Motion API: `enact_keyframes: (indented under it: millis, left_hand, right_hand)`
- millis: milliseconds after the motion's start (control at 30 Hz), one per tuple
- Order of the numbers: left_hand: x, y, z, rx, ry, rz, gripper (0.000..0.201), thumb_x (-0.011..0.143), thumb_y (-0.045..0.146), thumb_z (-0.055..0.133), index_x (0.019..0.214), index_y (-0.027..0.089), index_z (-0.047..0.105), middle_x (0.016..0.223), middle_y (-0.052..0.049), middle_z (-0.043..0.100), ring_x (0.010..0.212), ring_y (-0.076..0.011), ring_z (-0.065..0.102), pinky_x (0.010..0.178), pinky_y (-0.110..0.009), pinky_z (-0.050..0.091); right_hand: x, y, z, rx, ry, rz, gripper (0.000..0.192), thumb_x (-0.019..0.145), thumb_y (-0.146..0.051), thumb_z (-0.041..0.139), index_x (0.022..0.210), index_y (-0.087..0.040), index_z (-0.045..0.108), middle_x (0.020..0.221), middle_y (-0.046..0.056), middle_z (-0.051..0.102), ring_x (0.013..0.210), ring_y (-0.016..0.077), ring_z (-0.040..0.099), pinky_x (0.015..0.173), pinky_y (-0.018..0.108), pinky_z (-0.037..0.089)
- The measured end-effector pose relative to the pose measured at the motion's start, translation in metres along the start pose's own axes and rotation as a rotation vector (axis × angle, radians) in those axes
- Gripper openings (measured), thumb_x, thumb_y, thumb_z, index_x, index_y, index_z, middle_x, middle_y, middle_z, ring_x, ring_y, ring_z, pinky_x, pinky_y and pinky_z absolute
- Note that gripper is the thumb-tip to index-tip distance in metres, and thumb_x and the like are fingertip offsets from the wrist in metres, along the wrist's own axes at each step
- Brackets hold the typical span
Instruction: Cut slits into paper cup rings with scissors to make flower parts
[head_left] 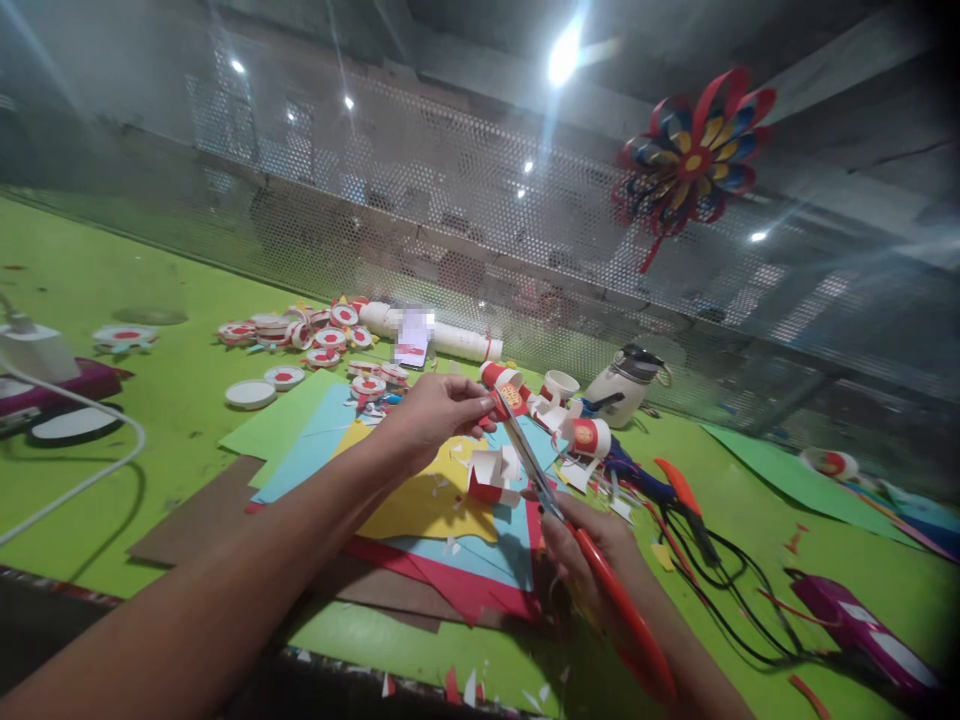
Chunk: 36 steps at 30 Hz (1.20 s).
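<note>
My left hand (446, 412) is closed in a pinch on a small red paper cup piece (512, 400) with a gold print. In my right hand (592, 545) are scissors (534, 462) with long metal blades and red handles. The blade tips reach up to the cup piece; whether they cut into it I cannot tell. Under both hands lies a stack of coloured sheets, with a yellow sheet (420, 505) on top. A cut red-and-white paper cup (495, 478) rests on the stack between my hands.
More cut cups (589, 437) and scraps lie to the right, near a white bottle (624, 385). Red-and-white discs (322, 340) are piled at the back left beside a white roll (469, 342) and a phone (413, 338). Black cords (750, 590) run to a purple power strip (862, 635).
</note>
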<state>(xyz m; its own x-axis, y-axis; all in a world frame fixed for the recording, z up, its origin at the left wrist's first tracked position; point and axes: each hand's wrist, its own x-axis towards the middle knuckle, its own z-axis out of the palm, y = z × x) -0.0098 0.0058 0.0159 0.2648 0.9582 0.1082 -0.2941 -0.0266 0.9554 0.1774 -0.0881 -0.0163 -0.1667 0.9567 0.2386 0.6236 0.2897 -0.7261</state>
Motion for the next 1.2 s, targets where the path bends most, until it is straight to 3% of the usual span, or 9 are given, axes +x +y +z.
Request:
enact_keyframes:
  millis: [700, 1200]
  left_hand:
    - [-0.0008, 0.0028, 0.0001, -0.014, -0.022, -0.039, 0.009, 0.072, 0.009, 0.062, 0.064, 0.008, 0.062, 0.060, -0.004, 0.061, 0.055, -0.0082, 0.056, 0.057, -0.022, 0.042]
    - [0.0026, -0.0016, -0.0040, -0.034, -0.059, -0.080, 0.010, 0.072, 0.010, 0.063, 0.063, 0.009, 0.061, 0.065, -0.005, 0.064, 0.055, -0.0074, 0.055, 0.058, -0.023, 0.041]
  right_hand:
    - [-0.0020, 0.0007, 0.0037, 0.106, 0.003, 0.042, 0.050, 0.084, -0.053, 0.044, 0.099, -0.011, 0.065, 0.049, -0.005, 0.032, 0.042, 0.0102, 0.033, 0.037, 0.021, 0.025]
    - [-0.0025, 0.0047, 0.0023, 0.005, 0.028, 0.026, 0.047, 0.082, -0.048, 0.048, 0.100, -0.010, 0.067, 0.046, -0.005, 0.034, 0.041, 0.0107, 0.031, 0.039, 0.023, 0.024]
